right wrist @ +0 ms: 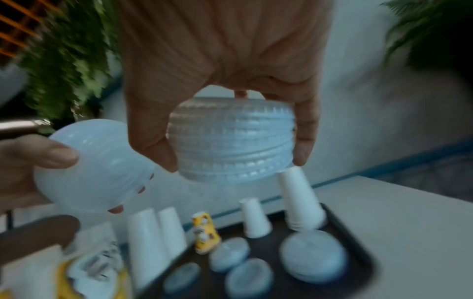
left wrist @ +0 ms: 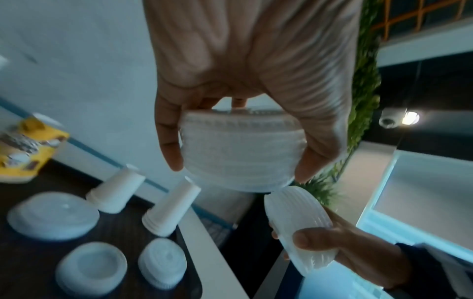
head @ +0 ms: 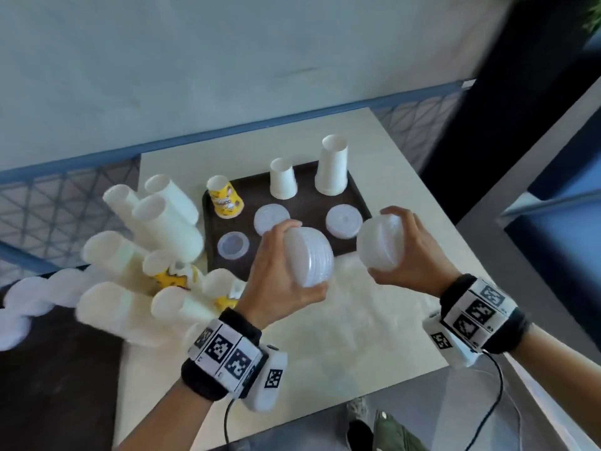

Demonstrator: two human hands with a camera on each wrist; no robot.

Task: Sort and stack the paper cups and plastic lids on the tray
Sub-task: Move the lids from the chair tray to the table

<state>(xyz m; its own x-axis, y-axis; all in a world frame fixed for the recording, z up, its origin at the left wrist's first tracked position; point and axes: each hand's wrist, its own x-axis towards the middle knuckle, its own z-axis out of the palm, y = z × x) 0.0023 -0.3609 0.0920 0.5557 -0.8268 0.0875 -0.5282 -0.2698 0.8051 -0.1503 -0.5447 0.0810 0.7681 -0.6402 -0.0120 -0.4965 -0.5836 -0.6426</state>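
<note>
Both hands hold nested plastic lids above the table's near edge, just in front of the dark tray (head: 356, 190). The left hand (head: 276, 271) curls thumb and fingers around one lid stack (head: 310, 257); the right hand (head: 413, 245) clasps a second lid stack (head: 379, 244) likewise. The stacks sit close together but apart. To merge them well, the rims probably need aligning face to face, squarely, before pressing, since tilted lids would jam. On the tray stand a yellow printed cup (head: 225, 197), a short white cup stack (head: 283, 179), a taller cup stack (head: 331, 166) and three lid piles. Unsorted cups (head: 153, 255) crowd the table at left. The head view alone shows that heap fully; the left wrist view reveals the ribbed rims of the held lids (left wrist: 238, 153), the right wrist view its own (right wrist: 230, 139).
</note>
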